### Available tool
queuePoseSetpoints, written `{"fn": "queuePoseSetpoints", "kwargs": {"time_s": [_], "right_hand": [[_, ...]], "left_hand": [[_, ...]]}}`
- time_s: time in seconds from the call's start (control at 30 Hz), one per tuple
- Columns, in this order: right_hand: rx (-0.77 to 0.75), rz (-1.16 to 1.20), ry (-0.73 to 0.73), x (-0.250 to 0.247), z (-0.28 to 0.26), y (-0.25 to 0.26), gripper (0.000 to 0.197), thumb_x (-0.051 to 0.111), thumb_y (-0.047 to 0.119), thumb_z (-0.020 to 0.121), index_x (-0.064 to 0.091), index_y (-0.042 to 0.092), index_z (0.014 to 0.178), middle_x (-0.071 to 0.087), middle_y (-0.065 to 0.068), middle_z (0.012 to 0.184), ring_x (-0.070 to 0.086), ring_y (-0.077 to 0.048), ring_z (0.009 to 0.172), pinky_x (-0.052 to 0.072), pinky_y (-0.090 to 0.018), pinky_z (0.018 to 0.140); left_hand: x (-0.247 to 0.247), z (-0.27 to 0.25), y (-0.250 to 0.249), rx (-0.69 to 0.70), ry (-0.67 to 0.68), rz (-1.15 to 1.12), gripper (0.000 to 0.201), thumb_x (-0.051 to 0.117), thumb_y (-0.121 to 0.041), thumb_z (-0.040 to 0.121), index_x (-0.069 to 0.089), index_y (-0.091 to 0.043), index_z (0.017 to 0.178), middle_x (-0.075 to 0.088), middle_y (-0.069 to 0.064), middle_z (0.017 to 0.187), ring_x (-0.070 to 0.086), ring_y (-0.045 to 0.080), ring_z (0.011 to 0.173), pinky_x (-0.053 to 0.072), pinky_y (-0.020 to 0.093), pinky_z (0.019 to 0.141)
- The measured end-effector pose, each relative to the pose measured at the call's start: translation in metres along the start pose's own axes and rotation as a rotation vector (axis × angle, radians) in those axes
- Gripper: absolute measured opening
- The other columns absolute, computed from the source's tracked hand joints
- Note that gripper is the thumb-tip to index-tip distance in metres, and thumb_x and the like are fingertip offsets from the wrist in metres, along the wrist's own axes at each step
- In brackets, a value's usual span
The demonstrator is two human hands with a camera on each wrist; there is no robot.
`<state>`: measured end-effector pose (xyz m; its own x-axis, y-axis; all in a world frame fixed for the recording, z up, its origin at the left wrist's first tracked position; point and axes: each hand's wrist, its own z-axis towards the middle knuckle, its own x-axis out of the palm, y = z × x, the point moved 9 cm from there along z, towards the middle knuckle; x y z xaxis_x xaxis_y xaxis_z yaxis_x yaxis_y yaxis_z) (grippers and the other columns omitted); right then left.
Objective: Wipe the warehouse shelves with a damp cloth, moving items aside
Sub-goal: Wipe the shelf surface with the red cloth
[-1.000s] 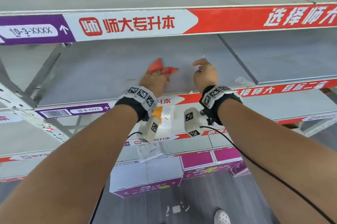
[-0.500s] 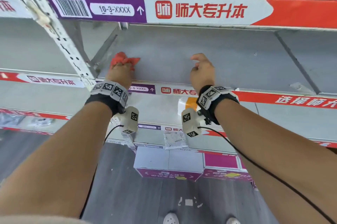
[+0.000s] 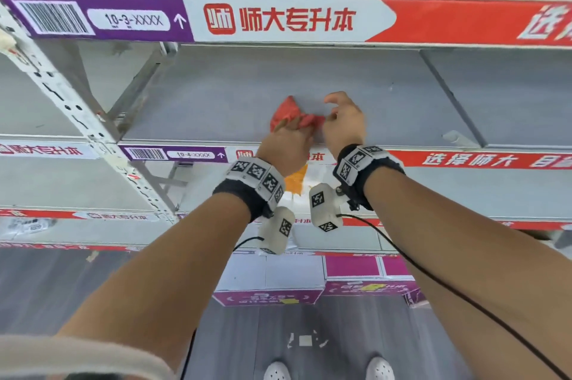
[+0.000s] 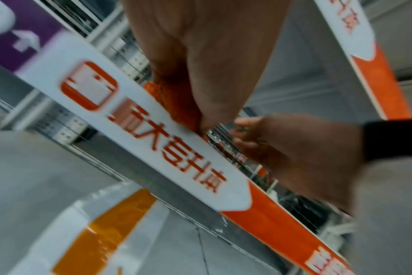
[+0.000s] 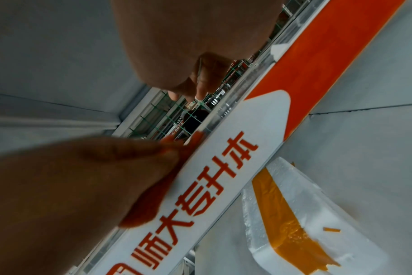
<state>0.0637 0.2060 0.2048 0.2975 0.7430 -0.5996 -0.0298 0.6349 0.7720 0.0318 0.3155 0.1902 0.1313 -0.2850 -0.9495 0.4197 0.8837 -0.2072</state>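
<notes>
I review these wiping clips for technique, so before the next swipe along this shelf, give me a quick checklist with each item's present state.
1. Crumpled red cloth in the left hand: ok, fingers grip it.
2. Cloth down on the grey shelf board: ok.
3. Right hand out of the wiping path: not ok, it sits right beside the cloth, its fingers curled; whether they touch it, cannot tell.
4. Board ahead free of items: ok in the head view; only a small pale scrap lies near the front edge to the right.
5. Cloth damp: cannot tell.
</notes>
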Motion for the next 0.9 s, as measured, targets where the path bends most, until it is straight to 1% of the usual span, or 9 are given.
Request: {"fn": "queuePoseSetpoints", "kwargs": {"time_s": [0.1, 0.23, 0.37, 0.5, 0.57, 0.63, 0.73, 0.83, 0.9], "right_hand": [[0.018, -0.008, -0.009, -0.002, 0.004, -0.001, 0.047, 0.039, -0.008, 0.081, 0.059, 0.019, 0.114, 0.06, -0.014, 0.11, 0.057, -0.025, 0.104, 0.043, -0.023, 0.079], [-0.04, -0.02, 0.05, 0.016, -0.001, 0.017, 0.045, 0.036, -0.007, 0.085, 0.057, 0.015, 0.119, 0.061, -0.014, 0.113, 0.054, -0.027, 0.108, 0.044, -0.027, 0.084], [-0.088, -0.006, 0.105, 0.041, -0.015, 0.034, 0.045, 0.035, -0.006, 0.086, 0.057, 0.016, 0.119, 0.06, -0.012, 0.116, 0.055, -0.025, 0.11, 0.045, -0.028, 0.085], [-0.112, 0.002, 0.114, 0.046, -0.023, 0.043, 0.044, 0.036, -0.006, 0.086, 0.057, 0.016, 0.118, 0.061, -0.011, 0.114, 0.055, -0.026, 0.107, 0.046, -0.03, 0.085], [-0.122, 0.011, 0.106, 0.042, -0.022, 0.045, 0.044, 0.036, -0.006, 0.086, 0.058, 0.015, 0.118, 0.061, -0.012, 0.113, 0.055, -0.026, 0.108, 0.048, -0.033, 0.089], [-0.113, 0.0, 0.1, 0.036, -0.021, 0.043, 0.045, 0.036, -0.007, 0.085, 0.058, 0.015, 0.117, 0.061, -0.012, 0.113, 0.055, -0.027, 0.108, 0.049, -0.035, 0.091], [-0.089, -0.018, 0.089, 0.028, -0.015, 0.035, 0.044, 0.035, -0.007, 0.085, 0.058, 0.015, 0.116, 0.061, -0.011, 0.113, 0.056, -0.028, 0.108, 0.05, -0.038, 0.091], [-0.069, -0.039, 0.071, 0.016, -0.009, 0.024, 0.045, 0.035, -0.007, 0.085, 0.058, 0.015, 0.116, 0.06, -0.01, 0.114, 0.055, -0.028, 0.108, 0.05, -0.037, 0.09], [-0.057, -0.051, 0.057, 0.006, -0.004, 0.015, 0.045, 0.035, -0.007, 0.085, 0.058, 0.015, 0.115, 0.061, -0.01, 0.114, 0.055, -0.028, 0.107, 0.05, -0.038, 0.089]], "left_hand": [[-0.005, -0.009, -0.009, 0.065, -0.024, -0.01, 0.041, 0.034, -0.021, 0.102, 0.043, -0.015, 0.141, 0.031, -0.001, 0.153, 0.029, 0.021, 0.142, 0.015, 0.029, 0.116], [-0.025, -0.033, 0.043, 0.019, -0.04, -0.032, 0.042, 0.033, -0.018, 0.103, 0.038, -0.017, 0.144, 0.023, -0.001, 0.156, 0.024, 0.015, 0.144, 0.011, 0.017, 0.112], [-0.045, -0.063, 0.126, -0.051, -0.123, -0.027, 0.044, 0.033, -0.014, 0.101, 0.042, -0.027, 0.142, 0.02, 0.003, 0.157, 0.02, 0.015, 0.145, 0.019, 0.037, 0.12], [-0.061, -0.092, 0.203, -0.365, -0.091, 0.073, 0.043, 0.031, -0.01, 0.1, 0.044, -0.021, 0.14, 0.032, 0.003, 0.153, 0.017, 0.019, 0.146, 0.018, 0.035, 0.12], [-0.064, -0.098, 0.22, -0.514, -0.074, 0.108, 0.045, 0.031, -0.014, 0.1, 0.041, -0.03, 0.141, 0.032, 0.004, 0.153, 0.016, 0.023, 0.146, 0.02, 0.042, 0.119], [-0.062, -0.094, 0.206, -0.562, -0.059, 0.09, 0.044, 0.032, -0.015, 0.099, 0.042, -0.03, 0.14, 0.029, 0.002, 0.154, 0.023, 0.028, 0.144, 0.024, 0.045, 0.117], [-0.053, -0.073, 0.149, -0.462, -0.004, 0.095, 0.045, 0.035, -0.009, 0.099, 0.041, -0.023, 0.141, 0.03, -0.004, 0.154, 0.032, 0.03, 0.139, 0.028, 0.042, 0.112], [-0.04, -0.04, 0.089, -0.337, 0.058, 0.067, 0.058, 0.037, -0.004, 0.096, 0.023, -0.021, 0.149, 0.026, 0.006, 0.154, 0.039, 0.032, 0.133, 0.032, 0.04, 0.107], [-0.028, -0.017, 0.059, -0.276, 0.125, 0.068, 0.063, 0.039, -0.005, 0.096, 0.011, -0.013, 0.151, 0.021, 0.012, 0.154, 0.044, 0.033, 0.128, 0.036, 0.038, 0.102]]}}
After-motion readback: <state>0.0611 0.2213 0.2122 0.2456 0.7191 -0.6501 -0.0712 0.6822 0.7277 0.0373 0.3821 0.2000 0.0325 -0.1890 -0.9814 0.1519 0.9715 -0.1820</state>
